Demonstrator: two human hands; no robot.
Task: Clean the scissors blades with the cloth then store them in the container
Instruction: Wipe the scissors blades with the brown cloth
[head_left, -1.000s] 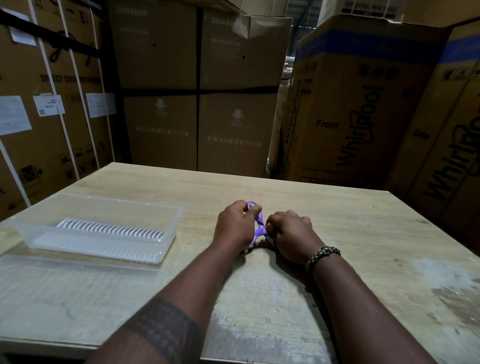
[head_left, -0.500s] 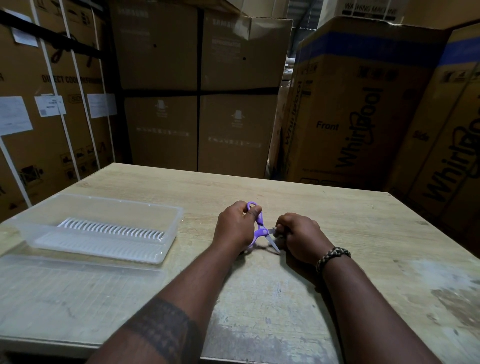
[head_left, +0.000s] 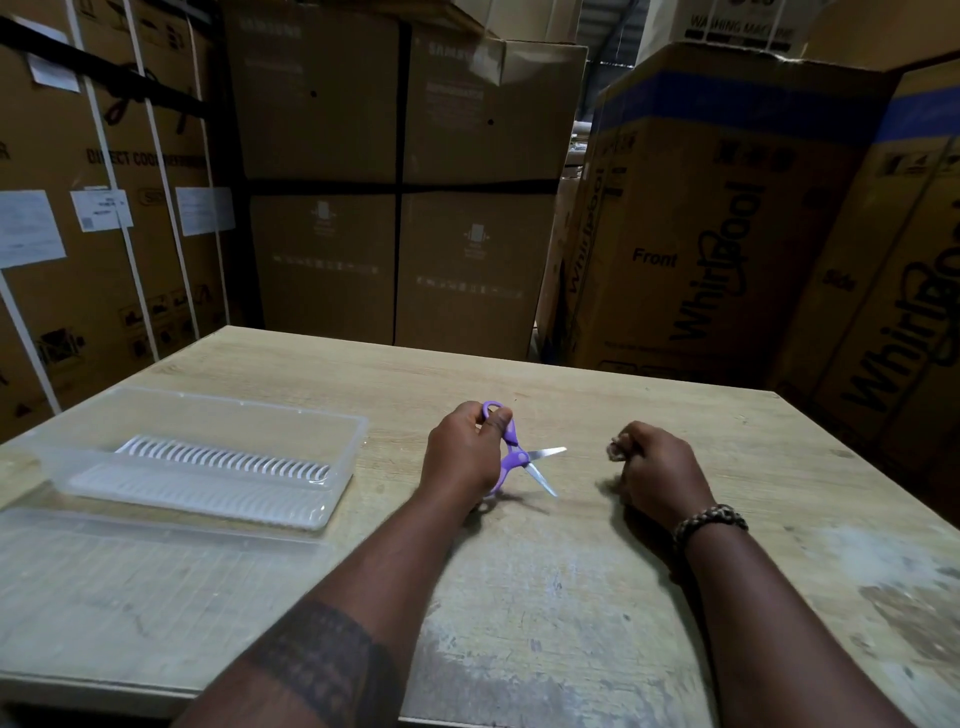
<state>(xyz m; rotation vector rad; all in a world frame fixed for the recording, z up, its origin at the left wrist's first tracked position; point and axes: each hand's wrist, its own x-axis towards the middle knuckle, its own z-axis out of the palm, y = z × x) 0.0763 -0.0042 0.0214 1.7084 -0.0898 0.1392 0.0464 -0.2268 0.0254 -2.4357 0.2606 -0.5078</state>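
Surroundings: tall cardboard appliance boxes (head_left: 727, 218) wall off the far and side edges of the wood table (head_left: 545, 597). Clear plastic container (head_left: 208, 457) sits open on the table's left part, white ribbed insert inside. Its flat clear lid (head_left: 130, 587) lies just in front of it, nearer the camera. Nothing sits btwn the scissors and the container; bare tabletop only.

Scissors (head_left: 514, 457): purple handles, short metal blades. Left hand (head_left: 462, 457) is closed round the handles, thumb through the upper loop; lower loop mostly hidden behind the palm. Blades are spread apart in a V pointing right, one roughly level, the other angled down toward the table. Scissors look lifted a bit off the surface w/ a shadow below, tips not clearly touching wood. They sit right of the container, apart from it.

Right hand (head_left: 660, 467): curled into a fist, resting on/near the table, well apart from the blade tips. A small pale scrap pokes out at the knuckles, prob the cloth (head_left: 618, 449), clamped in the fingers; too small and blurred to be sure. Braided bracelet (head_left: 709, 519) on the right wrist, dark tattoo band on the left forearm.

Hard to read: dim light, cloth size and shape hidden inside the fist. Both forearms cut off at the bottom edge.
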